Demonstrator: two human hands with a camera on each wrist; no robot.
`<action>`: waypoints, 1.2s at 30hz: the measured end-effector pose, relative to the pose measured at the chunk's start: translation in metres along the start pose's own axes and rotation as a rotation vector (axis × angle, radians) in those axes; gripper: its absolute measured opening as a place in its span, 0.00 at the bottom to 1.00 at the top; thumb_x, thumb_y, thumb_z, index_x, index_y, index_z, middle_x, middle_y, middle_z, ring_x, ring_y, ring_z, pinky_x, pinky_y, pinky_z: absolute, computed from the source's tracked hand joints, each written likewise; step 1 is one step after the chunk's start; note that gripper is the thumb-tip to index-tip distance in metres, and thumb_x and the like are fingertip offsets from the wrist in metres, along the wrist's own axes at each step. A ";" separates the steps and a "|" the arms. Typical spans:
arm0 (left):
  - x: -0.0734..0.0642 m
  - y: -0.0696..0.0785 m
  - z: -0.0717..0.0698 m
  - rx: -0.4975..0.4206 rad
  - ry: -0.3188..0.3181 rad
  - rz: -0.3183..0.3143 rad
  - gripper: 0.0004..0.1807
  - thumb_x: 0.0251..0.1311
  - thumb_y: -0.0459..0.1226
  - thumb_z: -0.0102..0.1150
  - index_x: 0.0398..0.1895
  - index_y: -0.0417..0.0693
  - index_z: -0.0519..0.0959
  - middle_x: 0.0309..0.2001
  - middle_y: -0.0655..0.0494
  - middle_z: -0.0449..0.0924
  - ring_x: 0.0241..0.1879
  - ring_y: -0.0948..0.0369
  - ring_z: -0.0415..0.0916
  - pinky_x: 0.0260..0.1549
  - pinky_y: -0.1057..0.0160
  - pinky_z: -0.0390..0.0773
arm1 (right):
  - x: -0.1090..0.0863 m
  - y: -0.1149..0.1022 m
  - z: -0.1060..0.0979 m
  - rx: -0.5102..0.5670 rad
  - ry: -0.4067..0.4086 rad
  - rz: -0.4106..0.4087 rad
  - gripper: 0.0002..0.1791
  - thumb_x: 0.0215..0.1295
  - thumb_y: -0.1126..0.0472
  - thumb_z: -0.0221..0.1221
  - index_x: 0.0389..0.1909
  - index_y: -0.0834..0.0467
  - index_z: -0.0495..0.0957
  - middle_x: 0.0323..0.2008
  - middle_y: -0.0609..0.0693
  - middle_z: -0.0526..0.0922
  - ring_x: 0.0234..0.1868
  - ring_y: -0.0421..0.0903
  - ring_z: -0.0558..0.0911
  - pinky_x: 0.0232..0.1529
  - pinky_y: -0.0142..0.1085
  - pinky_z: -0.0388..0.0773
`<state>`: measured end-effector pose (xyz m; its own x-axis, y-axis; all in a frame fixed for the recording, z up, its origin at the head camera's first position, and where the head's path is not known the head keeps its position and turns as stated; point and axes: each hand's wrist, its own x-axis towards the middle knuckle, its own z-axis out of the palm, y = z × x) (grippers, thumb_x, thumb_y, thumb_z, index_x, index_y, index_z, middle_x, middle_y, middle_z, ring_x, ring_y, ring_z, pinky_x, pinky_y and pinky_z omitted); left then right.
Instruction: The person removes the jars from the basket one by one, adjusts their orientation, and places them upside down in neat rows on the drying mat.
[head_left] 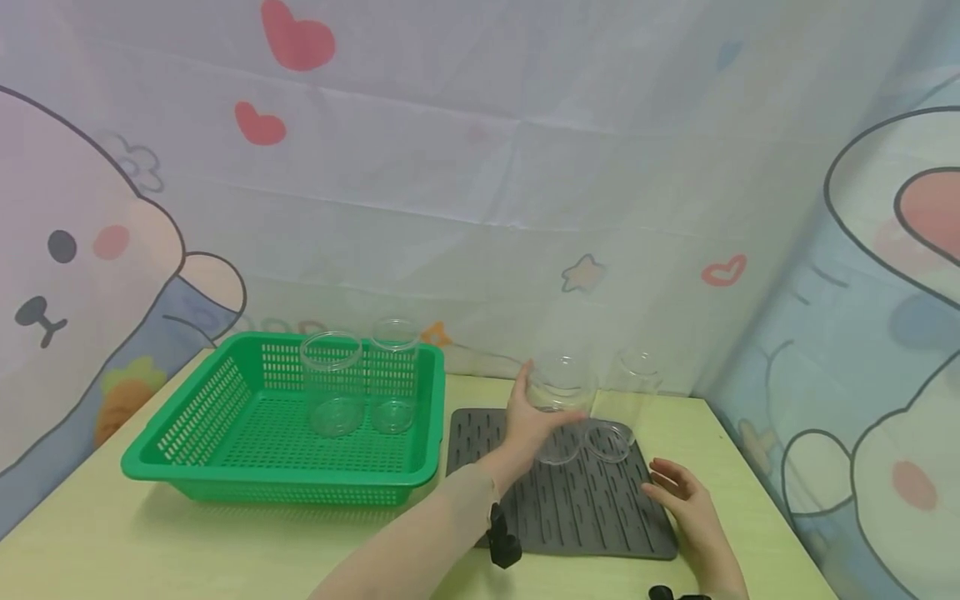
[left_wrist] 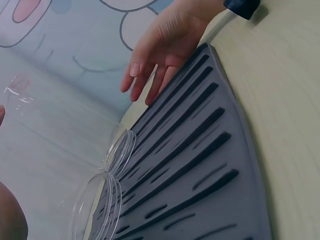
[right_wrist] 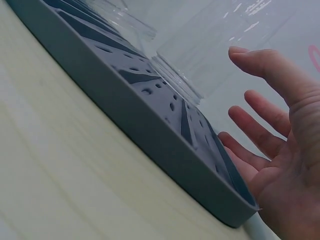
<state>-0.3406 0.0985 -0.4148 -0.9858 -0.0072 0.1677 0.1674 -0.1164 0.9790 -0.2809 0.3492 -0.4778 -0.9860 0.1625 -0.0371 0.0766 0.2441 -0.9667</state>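
Observation:
A wide clear jar (head_left: pixel 567 385) stands at the back of the grey ribbed mat (head_left: pixel 570 517), a ring at its lower end. My left hand (head_left: pixel 531 427) holds it from the left, thumb across the front and fingers spread round the far side. Close beside it on the mat is a narrower clear jar (head_left: pixel 636 387). Only a fingertip and part of the thumb show at the edge of the left wrist view. By the mat's right edge my right hand (head_left: pixel 688 500) holds nothing, its fingers loosely bent and apart, the thumb (right_wrist: pixel 270 65) extended.
On the left stands a green plastic basket (head_left: pixel 300 477) with slotted walls. Inside are a wide clear jar (head_left: pixel 333 387) and a narrower one (head_left: pixel 394 379), both upright. A printed cloth (head_left: pixel 480 167) hangs behind the pale yellow table (head_left: pixel 247 550).

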 end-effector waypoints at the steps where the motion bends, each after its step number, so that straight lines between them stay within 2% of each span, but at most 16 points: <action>1: 0.000 0.000 0.000 0.008 0.000 -0.001 0.61 0.38 0.39 0.81 0.76 0.64 0.53 0.77 0.54 0.51 0.75 0.47 0.49 0.71 0.42 0.57 | 0.000 0.000 0.000 -0.002 -0.001 0.000 0.37 0.65 0.61 0.63 0.71 0.66 0.57 0.69 0.61 0.63 0.50 0.24 0.71 0.49 0.15 0.67; 3: 0.001 -0.001 0.000 0.026 -0.002 -0.001 0.61 0.38 0.40 0.82 0.77 0.64 0.53 0.77 0.53 0.51 0.75 0.46 0.50 0.70 0.42 0.59 | 0.001 0.000 0.001 -0.002 -0.003 0.001 0.37 0.65 0.61 0.63 0.71 0.66 0.57 0.68 0.60 0.65 0.50 0.24 0.70 0.49 0.14 0.67; 6: 0.002 -0.002 0.001 0.050 -0.001 -0.006 0.62 0.37 0.40 0.82 0.77 0.65 0.53 0.77 0.53 0.51 0.75 0.47 0.51 0.69 0.42 0.61 | 0.001 0.001 0.001 0.010 -0.006 -0.002 0.38 0.65 0.62 0.63 0.71 0.66 0.57 0.63 0.50 0.70 0.51 0.24 0.71 0.49 0.15 0.67; 9: 0.003 -0.001 0.002 0.070 0.004 -0.014 0.62 0.37 0.41 0.82 0.77 0.66 0.53 0.77 0.54 0.52 0.75 0.47 0.52 0.68 0.43 0.63 | 0.001 0.002 0.001 0.012 -0.007 -0.010 0.38 0.64 0.62 0.63 0.70 0.67 0.58 0.57 0.40 0.71 0.50 0.23 0.71 0.50 0.15 0.67; 11: 0.003 0.000 0.003 0.077 0.005 -0.019 0.62 0.37 0.41 0.82 0.77 0.66 0.53 0.77 0.54 0.52 0.75 0.47 0.52 0.68 0.43 0.63 | 0.001 0.002 0.002 0.014 -0.010 -0.012 0.38 0.64 0.62 0.63 0.70 0.67 0.57 0.59 0.43 0.71 0.50 0.23 0.71 0.49 0.15 0.67; 13: 0.003 0.002 0.003 0.079 0.000 -0.019 0.62 0.38 0.41 0.82 0.77 0.65 0.53 0.77 0.53 0.51 0.75 0.46 0.52 0.68 0.42 0.63 | 0.000 0.002 0.002 0.004 -0.011 -0.011 0.37 0.64 0.62 0.63 0.70 0.67 0.57 0.63 0.50 0.70 0.50 0.22 0.70 0.49 0.14 0.67; 17: 0.003 0.004 0.003 0.078 -0.018 -0.019 0.62 0.39 0.40 0.81 0.77 0.63 0.52 0.77 0.50 0.50 0.75 0.44 0.51 0.68 0.42 0.63 | 0.000 0.000 0.003 -0.024 -0.021 -0.002 0.38 0.65 0.61 0.63 0.71 0.66 0.57 0.71 0.62 0.61 0.49 0.21 0.69 0.48 0.13 0.66; 24: 0.007 0.005 0.004 0.093 -0.005 -0.041 0.62 0.39 0.40 0.81 0.78 0.61 0.51 0.76 0.47 0.51 0.73 0.43 0.54 0.67 0.42 0.64 | 0.001 0.000 0.003 -0.039 -0.021 0.014 0.38 0.65 0.60 0.63 0.72 0.65 0.56 0.72 0.63 0.60 0.48 0.21 0.68 0.48 0.13 0.65; 28: 0.009 0.006 0.004 0.113 -0.012 -0.047 0.62 0.41 0.42 0.80 0.78 0.60 0.50 0.76 0.46 0.51 0.73 0.42 0.55 0.66 0.41 0.65 | 0.001 0.001 0.002 -0.036 -0.019 0.021 0.39 0.65 0.60 0.63 0.72 0.65 0.56 0.72 0.62 0.60 0.50 0.24 0.67 0.49 0.13 0.64; 32: 0.010 0.008 0.005 0.106 -0.040 -0.053 0.61 0.43 0.42 0.80 0.78 0.59 0.48 0.77 0.45 0.50 0.73 0.42 0.54 0.67 0.41 0.64 | 0.002 0.002 0.002 -0.034 -0.019 0.029 0.39 0.65 0.60 0.63 0.72 0.65 0.56 0.72 0.62 0.60 0.55 0.30 0.67 0.49 0.14 0.64; 36: 0.010 0.010 0.007 0.109 -0.057 -0.064 0.62 0.43 0.41 0.79 0.79 0.59 0.47 0.77 0.45 0.49 0.74 0.42 0.52 0.67 0.41 0.63 | 0.002 0.002 0.001 -0.020 -0.018 0.034 0.39 0.65 0.61 0.63 0.72 0.66 0.55 0.72 0.63 0.59 0.66 0.45 0.66 0.49 0.14 0.63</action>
<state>-0.3491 0.1043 -0.4024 -0.9927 0.0536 0.1082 0.1080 -0.0061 0.9941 -0.2831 0.3488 -0.4805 -0.9853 0.1537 -0.0743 0.1125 0.2579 -0.9596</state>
